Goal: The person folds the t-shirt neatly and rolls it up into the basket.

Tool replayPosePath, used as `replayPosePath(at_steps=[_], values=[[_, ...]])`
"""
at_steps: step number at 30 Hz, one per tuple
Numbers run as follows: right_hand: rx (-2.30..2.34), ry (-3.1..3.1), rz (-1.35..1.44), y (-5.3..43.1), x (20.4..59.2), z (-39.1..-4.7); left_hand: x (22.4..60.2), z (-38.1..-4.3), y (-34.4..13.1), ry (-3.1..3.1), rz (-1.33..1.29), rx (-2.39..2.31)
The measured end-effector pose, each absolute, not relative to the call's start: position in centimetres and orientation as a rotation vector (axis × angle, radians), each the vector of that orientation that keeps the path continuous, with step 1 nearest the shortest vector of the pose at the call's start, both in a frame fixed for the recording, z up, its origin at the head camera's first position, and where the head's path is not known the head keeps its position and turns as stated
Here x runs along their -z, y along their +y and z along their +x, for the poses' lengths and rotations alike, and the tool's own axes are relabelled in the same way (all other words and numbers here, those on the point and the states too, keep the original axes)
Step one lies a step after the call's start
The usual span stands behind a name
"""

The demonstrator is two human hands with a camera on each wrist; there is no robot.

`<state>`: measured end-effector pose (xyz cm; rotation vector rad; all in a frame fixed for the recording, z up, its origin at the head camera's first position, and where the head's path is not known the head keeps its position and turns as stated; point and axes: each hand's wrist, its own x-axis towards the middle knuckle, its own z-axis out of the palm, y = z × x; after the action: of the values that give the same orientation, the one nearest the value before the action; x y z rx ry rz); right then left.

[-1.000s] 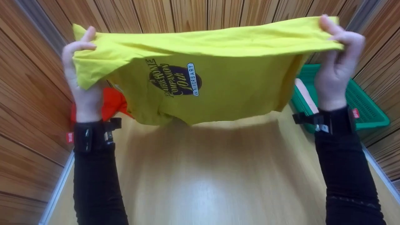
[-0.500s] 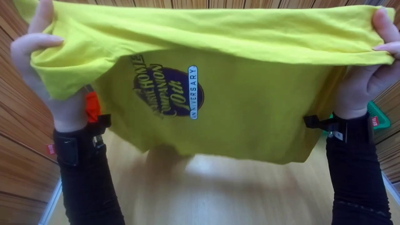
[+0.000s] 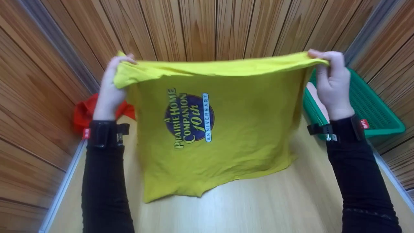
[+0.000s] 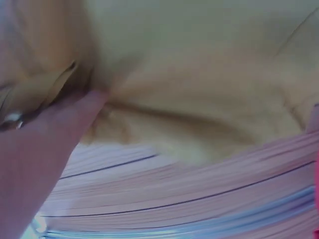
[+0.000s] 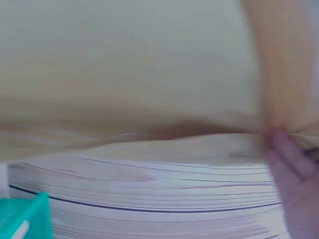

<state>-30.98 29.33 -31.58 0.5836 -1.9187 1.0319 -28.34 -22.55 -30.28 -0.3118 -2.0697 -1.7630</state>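
Note:
A yellow T-shirt [image 3: 249, 119] hangs stretched between both hands in the head view, its printed logo turned sideways. My left hand [image 3: 111, 87] grips its upper left corner, where the cloth bunches over the fingers. The upper right corner is pinched by my right hand [image 3: 334, 81], thumb and fingers closed on the folded edge. From there the shirt drops toward the wooden surface, its lower edge uneven and wavy. Blurred cloth fills much of both wrist views; in the right one, fingertips [image 5: 281, 142] press the fabric's edge.
A crumpled red cloth [image 3: 84, 111] lies at the left, partly behind the left forearm. At the right stands a green plastic basket [image 3: 385, 106] with a pale pink item [image 3: 315, 97] inside. Wood-panelled walls [image 3: 197, 29] enclose the back and sides of the light wooden surface [image 3: 226, 210].
Both hands first rose and spread toward the camera with the shirt, then came down and closer together. The shirt now hangs lower and flatter, its whole logo showing.

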Motion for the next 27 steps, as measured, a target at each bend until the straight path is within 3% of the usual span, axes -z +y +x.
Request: replayPosePath(at_steps=[8,17,27], values=[[-1.007,-2.268,0.394,30.9,33.6,-31.9,33.5,-29.6,-23.2,-2.448,-0.219,1.682],[-0.936,-2.458,0.291,31.7,33.1,-31.5,33.9,-29.7,-23.6,-2.650,-0.173,1.361],[-0.736,-3.347,0.564,32.5,32.7,-30.6,34.8,-28.4,-24.0,-3.397,-0.081,0.972]])
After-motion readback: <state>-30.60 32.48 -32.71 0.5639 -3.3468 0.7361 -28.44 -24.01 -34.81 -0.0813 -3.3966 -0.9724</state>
